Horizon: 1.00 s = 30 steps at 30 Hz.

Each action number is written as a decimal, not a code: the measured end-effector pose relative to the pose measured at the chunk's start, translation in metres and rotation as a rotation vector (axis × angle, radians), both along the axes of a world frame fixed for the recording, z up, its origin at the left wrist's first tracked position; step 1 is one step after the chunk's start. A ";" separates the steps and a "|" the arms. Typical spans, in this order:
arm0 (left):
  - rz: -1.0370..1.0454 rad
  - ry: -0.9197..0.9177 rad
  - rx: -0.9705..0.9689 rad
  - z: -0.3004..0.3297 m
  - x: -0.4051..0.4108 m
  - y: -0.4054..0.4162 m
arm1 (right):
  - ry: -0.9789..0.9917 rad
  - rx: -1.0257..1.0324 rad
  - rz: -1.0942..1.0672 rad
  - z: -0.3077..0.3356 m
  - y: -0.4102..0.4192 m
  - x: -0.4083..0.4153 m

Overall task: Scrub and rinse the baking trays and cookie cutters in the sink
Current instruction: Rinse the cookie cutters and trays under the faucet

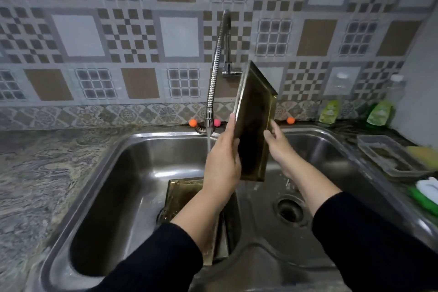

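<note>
While water runs, fingers (232,119) flank upright tray (254,123).

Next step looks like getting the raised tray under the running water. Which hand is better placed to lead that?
Probably the left hand. It grips the tray along the edge nearest the water stream, which falls just beside its fingers. The right hand holds the far edge, away from the stream.

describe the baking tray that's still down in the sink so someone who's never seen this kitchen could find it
Start at the steel double sink and look into its left basin, under the running tap. The second baking tray lies there, partly behind the left hand's forearm. Unlike the tray held upright in both hands, nobody is touching it.
</note>
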<state>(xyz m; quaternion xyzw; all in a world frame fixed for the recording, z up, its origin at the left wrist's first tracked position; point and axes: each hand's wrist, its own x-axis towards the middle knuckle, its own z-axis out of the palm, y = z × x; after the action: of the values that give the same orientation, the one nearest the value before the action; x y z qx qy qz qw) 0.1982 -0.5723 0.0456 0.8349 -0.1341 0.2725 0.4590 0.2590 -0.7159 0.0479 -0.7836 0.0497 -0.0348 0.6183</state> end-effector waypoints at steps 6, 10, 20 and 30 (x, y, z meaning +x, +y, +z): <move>-0.132 0.170 -0.281 -0.020 -0.006 -0.054 | 0.141 -0.130 -0.068 -0.036 -0.065 -0.016; -0.101 0.462 0.048 -0.053 -0.004 -0.068 | 0.251 -0.259 -0.068 -0.059 -0.114 -0.027; 0.208 0.714 0.683 -0.111 0.001 -0.062 | 0.643 -0.354 0.104 -0.132 -0.147 -0.015; 0.273 0.633 0.710 -0.119 0.007 -0.063 | 0.700 -0.456 0.118 -0.194 -0.122 0.023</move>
<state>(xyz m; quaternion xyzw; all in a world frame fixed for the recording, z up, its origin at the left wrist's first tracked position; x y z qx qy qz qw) 0.2053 -0.6357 -0.0730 0.9915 0.0380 0.0004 0.1244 0.2824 -0.8376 -0.1465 -0.8664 0.2028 0.2586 0.3759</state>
